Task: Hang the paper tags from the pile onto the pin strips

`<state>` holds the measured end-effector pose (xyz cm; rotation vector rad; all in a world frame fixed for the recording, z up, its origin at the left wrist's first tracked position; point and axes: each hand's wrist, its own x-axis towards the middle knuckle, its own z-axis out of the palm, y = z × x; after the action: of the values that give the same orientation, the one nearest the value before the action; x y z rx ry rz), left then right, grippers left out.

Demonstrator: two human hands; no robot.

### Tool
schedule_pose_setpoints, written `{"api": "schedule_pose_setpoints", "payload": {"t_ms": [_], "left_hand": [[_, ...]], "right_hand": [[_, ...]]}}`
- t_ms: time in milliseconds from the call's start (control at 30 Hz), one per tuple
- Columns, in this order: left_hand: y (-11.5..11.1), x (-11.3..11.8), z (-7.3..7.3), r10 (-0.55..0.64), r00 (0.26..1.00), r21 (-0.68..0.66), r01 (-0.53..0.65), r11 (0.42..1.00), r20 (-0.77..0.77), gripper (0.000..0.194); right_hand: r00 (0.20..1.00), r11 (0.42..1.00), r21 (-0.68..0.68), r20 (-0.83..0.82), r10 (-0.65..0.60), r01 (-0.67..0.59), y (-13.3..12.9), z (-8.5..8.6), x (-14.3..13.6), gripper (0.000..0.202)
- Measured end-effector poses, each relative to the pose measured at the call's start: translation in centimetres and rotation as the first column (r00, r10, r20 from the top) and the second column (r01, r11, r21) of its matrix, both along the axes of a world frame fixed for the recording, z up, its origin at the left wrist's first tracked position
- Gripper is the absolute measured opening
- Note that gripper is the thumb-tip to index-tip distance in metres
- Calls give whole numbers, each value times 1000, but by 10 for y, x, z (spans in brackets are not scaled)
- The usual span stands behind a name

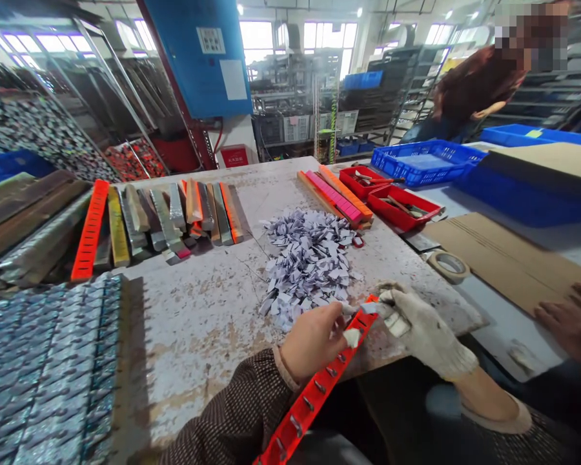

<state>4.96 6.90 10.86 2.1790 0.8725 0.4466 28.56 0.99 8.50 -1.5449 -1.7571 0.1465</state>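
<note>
A bright red slotted strip [314, 389] runs slantwise from my lap up over the table's front edge, with several small metal pieces standing in its slots. My left hand [312, 342] is closed around its upper part, with white coverings on the fingertips and the thumb pressed on the strip. In a white work glove, my right hand [416, 329] is closed at the strip's top end; what its fingertips pinch is hidden. A small pale slip [368, 309] lies across that end between both hands. Just beyond is a heap of small white paper pieces [310, 258].
Slotted bars [130, 219] line the table's left, behind a block of silvery wrapped rows [53, 368]. Pink and orange bars [336, 194], red trays [401, 205], a tape roll [448, 266] and cardboard [503, 252] sit right. A co-worker's hand [569, 323] rests there; another person [479, 90] leans behind.
</note>
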Motion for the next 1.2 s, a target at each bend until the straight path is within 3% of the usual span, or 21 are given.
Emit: {"api": "schedule_pose_setpoints", "payload": {"t_ms": [100, 233, 367, 567, 733, 900, 1067, 1200], "left_hand": [[-4, -13, -4, -41, 988, -38, 35, 999, -146, 9], [-13, -29, -8, -132, 967, -57, 122, 991, -216, 31], [-18, -34, -12, -158, 953, -56, 149, 987, -260, 38], [-21, -34, -16, -152, 957, -88, 134, 987, -246, 42], [-22, -34, -17, -167, 955, -69, 155, 986, -247, 37], [-23, -32, -23, -180, 958, -61, 171, 983, -221, 44], [-23, -20, -18, -218, 941, -20, 220, 975, -261, 43], [-4, 5, -5, -60, 907, 63, 94, 994, -416, 28]], "right_hand": [[976, 999, 23, 218, 19, -24, -6, -4, 8, 15], [924, 997, 26, 378, 61, -76, -7, -10, 6, 13], [840, 992, 28, 535, 89, -123, -3, -6, 2, 13], [738, 980, -122, 645, 200, -159, 8, 10, -10, 13], [696, 966, -189, 671, 257, -174, 18, 10, -21, 14], [762, 972, -141, 603, 234, -186, 13, -7, -8, 14], [912, 995, 57, 407, 50, -80, -6, -38, 21, 14], [979, 993, 114, 197, -51, 29, -16, -48, 31, 14]]}}
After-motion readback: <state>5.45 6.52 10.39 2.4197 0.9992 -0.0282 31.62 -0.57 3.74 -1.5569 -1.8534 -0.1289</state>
